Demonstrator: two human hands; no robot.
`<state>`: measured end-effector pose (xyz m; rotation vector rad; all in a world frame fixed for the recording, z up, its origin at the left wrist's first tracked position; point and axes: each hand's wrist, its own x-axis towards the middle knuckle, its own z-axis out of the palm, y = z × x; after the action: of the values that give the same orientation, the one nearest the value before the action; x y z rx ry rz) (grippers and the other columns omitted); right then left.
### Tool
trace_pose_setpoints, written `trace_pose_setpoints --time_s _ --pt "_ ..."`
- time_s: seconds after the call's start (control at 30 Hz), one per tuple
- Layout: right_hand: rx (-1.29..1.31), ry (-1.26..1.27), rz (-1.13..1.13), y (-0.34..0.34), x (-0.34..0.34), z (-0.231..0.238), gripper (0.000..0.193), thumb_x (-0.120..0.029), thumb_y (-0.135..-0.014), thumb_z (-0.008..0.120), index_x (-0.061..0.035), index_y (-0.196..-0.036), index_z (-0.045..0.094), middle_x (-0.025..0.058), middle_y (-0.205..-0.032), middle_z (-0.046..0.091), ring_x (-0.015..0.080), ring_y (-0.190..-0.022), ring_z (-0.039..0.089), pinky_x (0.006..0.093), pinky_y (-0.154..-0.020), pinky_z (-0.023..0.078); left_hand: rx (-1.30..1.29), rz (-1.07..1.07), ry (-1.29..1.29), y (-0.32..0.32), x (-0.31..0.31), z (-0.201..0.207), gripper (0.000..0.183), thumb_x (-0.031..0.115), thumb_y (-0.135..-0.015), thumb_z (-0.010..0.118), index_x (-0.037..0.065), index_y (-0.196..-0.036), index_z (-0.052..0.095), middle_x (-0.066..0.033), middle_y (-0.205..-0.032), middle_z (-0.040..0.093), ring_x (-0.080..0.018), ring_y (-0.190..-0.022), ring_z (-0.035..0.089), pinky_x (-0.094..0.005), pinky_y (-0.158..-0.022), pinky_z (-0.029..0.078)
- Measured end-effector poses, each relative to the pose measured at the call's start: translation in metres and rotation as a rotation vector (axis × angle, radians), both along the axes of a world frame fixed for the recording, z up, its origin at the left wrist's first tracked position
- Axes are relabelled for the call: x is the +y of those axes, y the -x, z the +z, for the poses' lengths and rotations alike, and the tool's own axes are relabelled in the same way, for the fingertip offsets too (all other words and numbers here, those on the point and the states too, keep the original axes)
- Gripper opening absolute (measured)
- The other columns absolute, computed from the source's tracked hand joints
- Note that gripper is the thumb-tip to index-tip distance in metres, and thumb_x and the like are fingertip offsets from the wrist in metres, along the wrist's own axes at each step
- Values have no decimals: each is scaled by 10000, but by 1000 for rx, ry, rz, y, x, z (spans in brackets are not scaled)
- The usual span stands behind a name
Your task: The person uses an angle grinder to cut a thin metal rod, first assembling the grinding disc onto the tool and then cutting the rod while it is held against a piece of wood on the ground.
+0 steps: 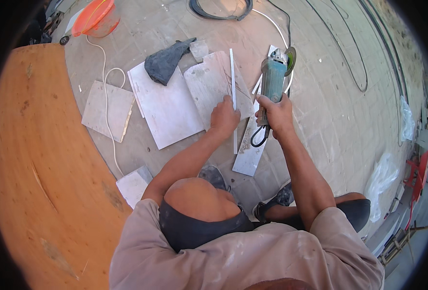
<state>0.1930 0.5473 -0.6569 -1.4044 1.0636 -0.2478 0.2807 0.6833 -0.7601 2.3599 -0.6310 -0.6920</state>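
Observation:
My right hand [277, 115] grips the rear of a teal angle grinder [273, 79], whose green-edged disc [291, 60] points away from me and to the right. My left hand [224, 117] is closed on a thin white strip [232, 77] lying lengthwise over a scuffed pale tile [202, 82]; its fingertips are partly hidden. Below the grinder, a long narrow tile piece [247, 157] rests on the paving. To the left lies a large white tile [168, 116], with a crumpled dark grey cloth [165, 64] across its far edge.
An orange plywood sheet [54, 169] covers the left side. Around me are an orange basin [100, 21], a square tile [108, 110] crossed by a white cord [106, 96], a coil of black cable [221, 17] and a clear plastic bag [383, 181].

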Motion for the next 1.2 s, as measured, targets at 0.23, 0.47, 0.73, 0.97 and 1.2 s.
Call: trace_pose_setpoints --time_s 0.23,0.47,0.73,0.97,1.2 --pt "22 140 101 -45 -2 -32 520 -268 -776 787 110 -1081 602 207 -880 688 289 -742 706 393 -681 560 160 -110 -128 42 48 4 400 375 -883 741 -24 -915 730 -217 -831 738 -422 -805 718 -506 -770 560" --pt "71 222 172 -66 28 -43 670 -339 -738 794 127 -1169 581 288 -1001 704 389 -937 711 438 -855 551 702 186 190 53 49 -16 226 194 -943 718 -24 -1001 740 -93 -798 751 -145 -663 691 -320 -593 548" --pt "-10 377 309 -68 51 -47 670 -300 -746 786 133 -1194 539 334 -1017 690 459 -988 704 472 -876 551 994 284 336 52 62 -11 212 185 -1001 672 -25 -990 701 -72 -815 721 -133 -601 661 -287 -547 554" --pt "-6 276 271 -92 58 -45 674 -325 -719 805 148 -1151 595 321 -1014 692 415 -965 703 443 -869 544 1065 307 445 54 72 -26 234 178 -1017 648 -49 -1058 684 -89 -779 698 -153 -561 666 -288 -513 574" --pt "66 235 281 -104 35 -53 737 -325 -716 781 181 -1200 550 359 -1053 685 448 -1004 706 457 -877 564 1024 249 331 44 62 -18 275 195 -1002 669 -76 -966 649 -111 -754 652 -199 -579 684 -319 -533 599"
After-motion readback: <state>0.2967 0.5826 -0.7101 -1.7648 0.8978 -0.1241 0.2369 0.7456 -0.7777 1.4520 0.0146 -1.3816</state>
